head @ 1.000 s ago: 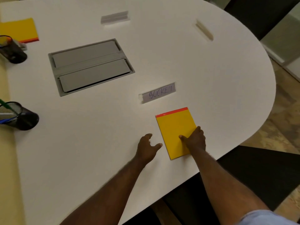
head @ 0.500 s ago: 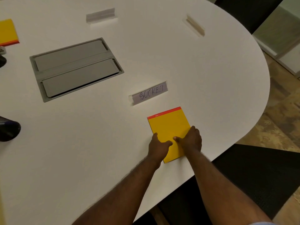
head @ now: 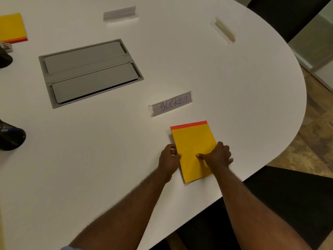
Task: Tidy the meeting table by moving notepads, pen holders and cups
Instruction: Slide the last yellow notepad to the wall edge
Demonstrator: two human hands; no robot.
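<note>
Near the table's [head: 234,105] front edge lies a yellow notepad [head: 192,141]; the left hand [head: 169,159] pinches its left edge, and the right hand [head: 219,156] grips its right side, thumb on top. Just beyond stands a "SOCKET" sign [head: 172,103]. Farther left, a grey hatch [head: 90,73], two dark holders [head: 10,136] at the left edge, and another pad [head: 11,27].

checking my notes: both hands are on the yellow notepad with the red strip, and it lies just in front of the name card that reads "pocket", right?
Not quite: the name card reads "SOCKET", not "pocket", as the head view shows. The rest stands: the left hand and right hand are both on the yellow notepad with the red strip, which lies just in front of that card.
</note>
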